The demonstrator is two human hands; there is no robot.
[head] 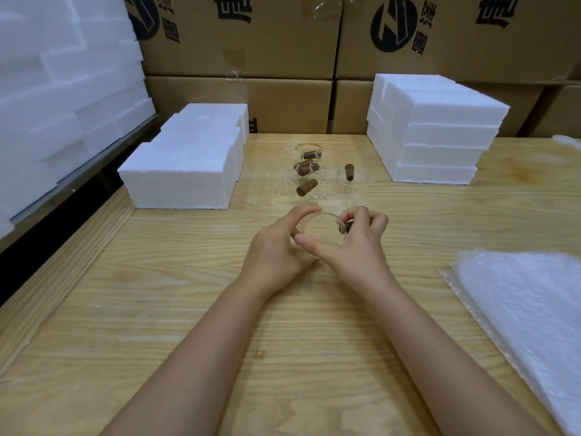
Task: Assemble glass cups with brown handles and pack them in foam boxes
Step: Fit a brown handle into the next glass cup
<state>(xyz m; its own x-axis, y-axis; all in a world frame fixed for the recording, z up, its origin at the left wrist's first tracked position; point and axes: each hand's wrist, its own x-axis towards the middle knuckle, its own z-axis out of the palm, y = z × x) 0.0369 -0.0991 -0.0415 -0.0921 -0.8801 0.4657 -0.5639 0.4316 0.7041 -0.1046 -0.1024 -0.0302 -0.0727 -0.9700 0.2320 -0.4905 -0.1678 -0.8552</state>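
**Glass cup (320, 236) clamped between your two hands, over the table's middle**

Your left hand (276, 247) curls round the cup's left wall, thumb and fingers closed on the clear, round glass. Your right hand (356, 247) pinches one brown handle (341, 229), a short matt cylinder, against the cup's right rim, while its thumb presses the near wall. The cup is held tilted, its mouth towards you, just above the pale, grained wooden table (157, 309).

To your right lies a pile of bubble wrap sheets (518, 309), cloudy and crinkled; you cannot count them.

Beyond your hands stands a huddle of clear cups (327, 180); their number is hard to tell, but you can count four handles (306, 187) among them.

Farther left sits a low cluster of foam boxes (185, 165), white and grainy, square-edged. Farther right a foam stack (440, 133) rises four layers high. More foam slabs (63, 89) fill the left shelf. Printed cardboard cartons (251, 42) wall the back.
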